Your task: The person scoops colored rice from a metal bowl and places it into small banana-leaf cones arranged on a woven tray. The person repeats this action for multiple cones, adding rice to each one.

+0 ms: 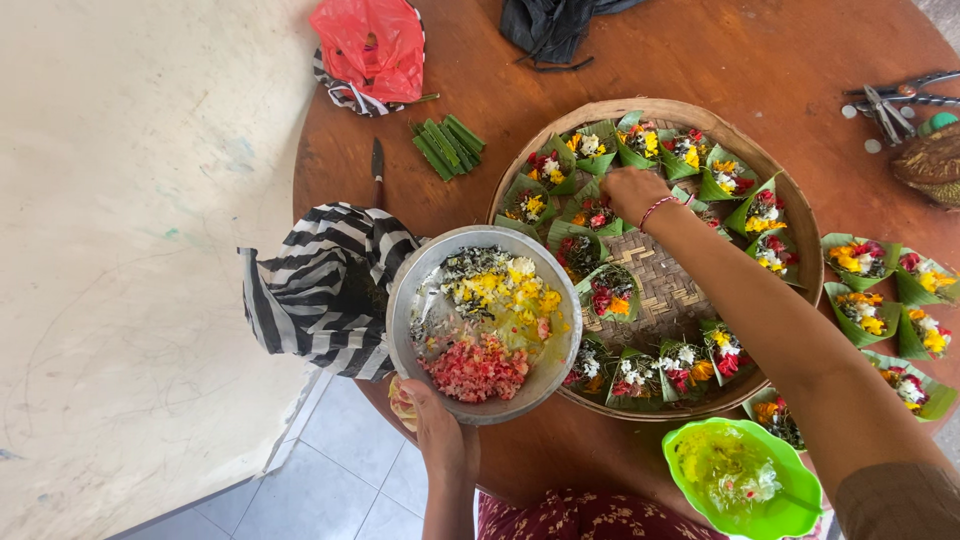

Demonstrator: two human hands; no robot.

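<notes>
The left hand (440,430) gripped a metal bowl (484,322) of petals at the round table's (760,60) near edge. The right hand (632,192), fingers curled closed, touched leaf cups (592,213) in the woven tray (660,290) toward its far rim.

Soft, even daylight; shadows are weak. The picture is sharp, with slight wide-angle bending at the edges.

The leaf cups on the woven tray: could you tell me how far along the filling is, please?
Most leaf cups on the woven tray and the table's right edge already hold flowers. The right hand reaches among the upper cups; the left hand holds the metal bowl of petals. Bare weave at the tray's centre remains.
</notes>
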